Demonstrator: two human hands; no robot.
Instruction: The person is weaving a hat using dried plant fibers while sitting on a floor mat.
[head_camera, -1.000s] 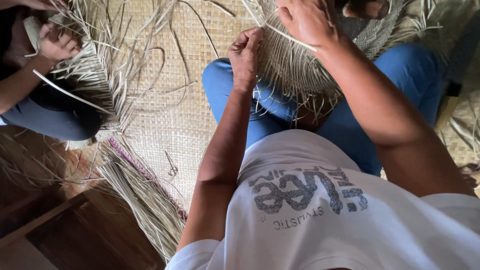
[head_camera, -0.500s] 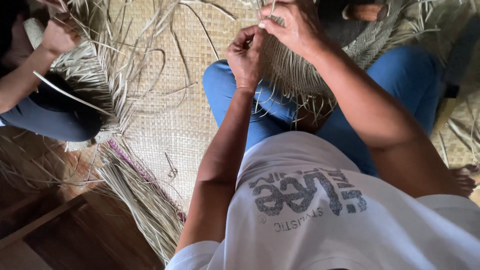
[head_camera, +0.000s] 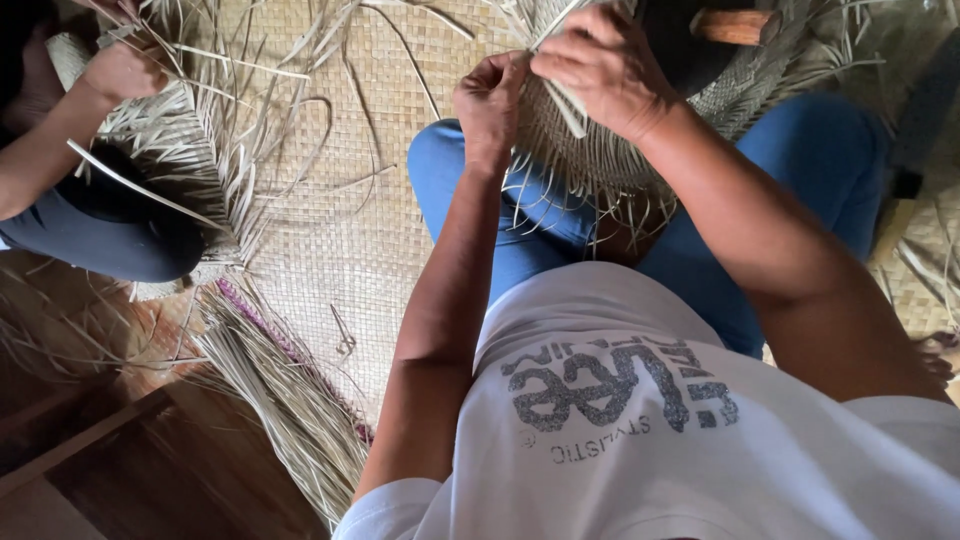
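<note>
Centrally, the left hand (head_camera: 490, 100) and right hand (head_camera: 600, 65) work side by side on a partly woven straw basket (head_camera: 600, 160) resting on the person's lap, over the blue trousers (head_camera: 520, 215). Left fingers are curled into a tight fist at the basket's edge, thumb pressed against them; what they grip is hidden inside the fist. Right fingers (head_camera: 560, 55) are bent and pinched closed on a flat pale straw strip (head_camera: 570, 100), which runs from above the fingertips down past the knuckles. Loose straw ends hang below both hands. Just beyond the right fingers sits a dark round form with a wooden handle (head_camera: 735, 25), with the basket around it. Beneath and to the left of the left fist lies a woven mat (head_camera: 330, 230). Well to the left of the fingers, another person's hand (head_camera: 120, 70) rests on a second piece of straw weaving (head_camera: 190, 150). A bundle of straw (head_camera: 290, 400) lies on the wooden floor (head_camera: 150, 470), near the left elbow.
</note>
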